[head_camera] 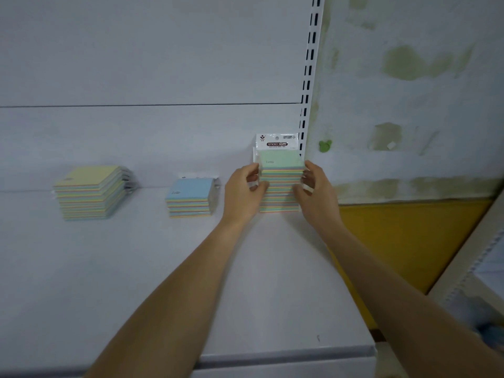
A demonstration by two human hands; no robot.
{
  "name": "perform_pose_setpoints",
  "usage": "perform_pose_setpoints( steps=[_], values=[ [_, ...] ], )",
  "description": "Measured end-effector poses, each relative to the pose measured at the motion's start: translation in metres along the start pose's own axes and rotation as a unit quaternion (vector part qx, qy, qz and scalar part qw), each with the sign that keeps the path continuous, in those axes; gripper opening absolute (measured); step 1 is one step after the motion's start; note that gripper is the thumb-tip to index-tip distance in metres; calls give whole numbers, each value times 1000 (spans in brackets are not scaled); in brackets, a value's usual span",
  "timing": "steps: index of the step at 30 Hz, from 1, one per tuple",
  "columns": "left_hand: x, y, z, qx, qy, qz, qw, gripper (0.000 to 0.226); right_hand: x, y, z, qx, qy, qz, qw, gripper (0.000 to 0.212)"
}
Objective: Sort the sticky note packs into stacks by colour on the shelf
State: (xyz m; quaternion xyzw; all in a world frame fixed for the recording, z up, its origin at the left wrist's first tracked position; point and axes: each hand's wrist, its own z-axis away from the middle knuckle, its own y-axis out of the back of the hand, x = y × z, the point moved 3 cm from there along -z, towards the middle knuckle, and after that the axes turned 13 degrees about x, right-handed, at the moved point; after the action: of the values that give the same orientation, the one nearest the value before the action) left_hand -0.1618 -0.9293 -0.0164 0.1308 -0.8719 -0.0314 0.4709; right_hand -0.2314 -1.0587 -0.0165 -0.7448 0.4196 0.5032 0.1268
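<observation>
**Both hands clamped on the green-topped stack, right end of the shelf**

Nearest you, the front lip of the white shelf (109, 268) runs under your two forearms. Further in, your left hand (244, 192) and right hand (317, 188) flank the green-topped stack (281, 170). The fingers of each hand curl against a side of it, clamped on the upper packs. The stack stands at the back of the shelf, at its right end, just beside the slotted upright (311, 77). The top pack's header card (276, 141), printed "STICKY NOTE", stands against the back panel (136, 64).

To your left at about the same depth sits the lower blue-topped stack (189, 197), near the left hand but apart from it. The yellow-topped stack (90, 192) is well apart, further left, with its packs slightly askew.

Beyond the upright is a stained wall (409, 91) with a small green sticker (325, 145), above a yellow panel (409, 241).
</observation>
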Motion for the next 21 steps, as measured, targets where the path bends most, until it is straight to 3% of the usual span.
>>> perform_pose_setpoints(
  steps=[7, 11, 16, 21],
  values=[
    [2, 2, 1, -10, 12, 22, 1000, 39, -1, 1, -1, -6, 5, -1, 1000, 49],
    [-1, 3, 3, -29, 51, 18, 998, 47, 4, -3, 6, -24, -42, -36, 998, 56],
    [-4, 1, 4, -61, 54, -11, 997, 48, 13, -7, 6, -9, -44, -13, 999, 46],
    [-13, 0, 9, -122, 103, -53, 986, 65, 17, -9, 7, -52, -78, 15, 995, 71]
  ],
)
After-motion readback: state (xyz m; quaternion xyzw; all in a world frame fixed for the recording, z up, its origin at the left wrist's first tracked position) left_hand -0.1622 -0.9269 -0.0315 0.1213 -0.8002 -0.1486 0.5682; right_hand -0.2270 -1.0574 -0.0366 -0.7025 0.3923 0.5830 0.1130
